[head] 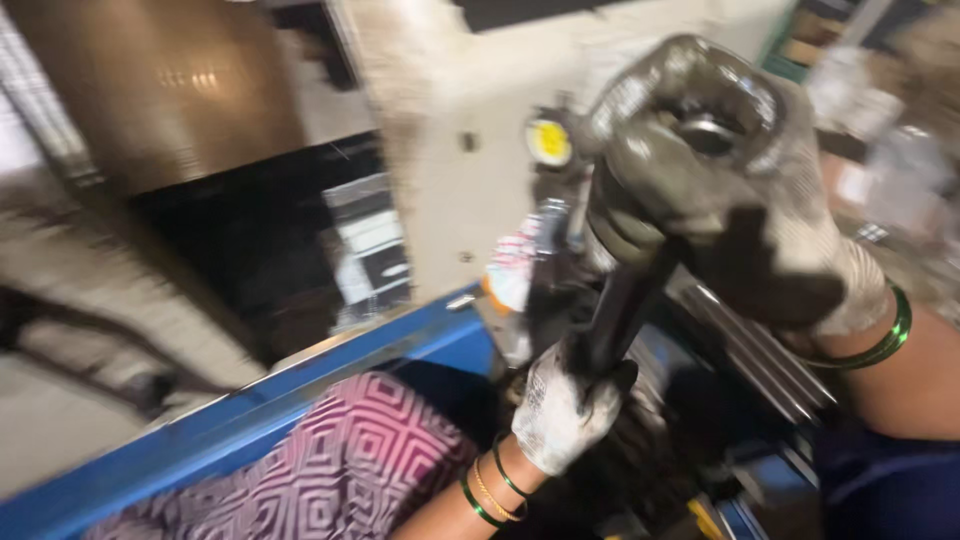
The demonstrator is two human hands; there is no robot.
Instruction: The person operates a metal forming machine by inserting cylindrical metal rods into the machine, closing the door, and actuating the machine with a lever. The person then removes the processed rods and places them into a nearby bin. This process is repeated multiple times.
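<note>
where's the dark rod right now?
Head view, right of centre: the rod runs diagonally between the gloved right hand gripping its top and the left hand at its lower end, above the blue rail.

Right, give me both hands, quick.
Left hand: closed around the lower end of the dark metal rod.
Right hand: closed around the rod's top end.

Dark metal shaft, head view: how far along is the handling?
Done: both gloved hands are already on the dark metal shaft, lifted above the blue rail. In hand: the right hand wraps its wide top end, the left hand grips lower down, and the shaft is tilted. Left: it is not set down anywhere; motion blur hides the rest.
</note>
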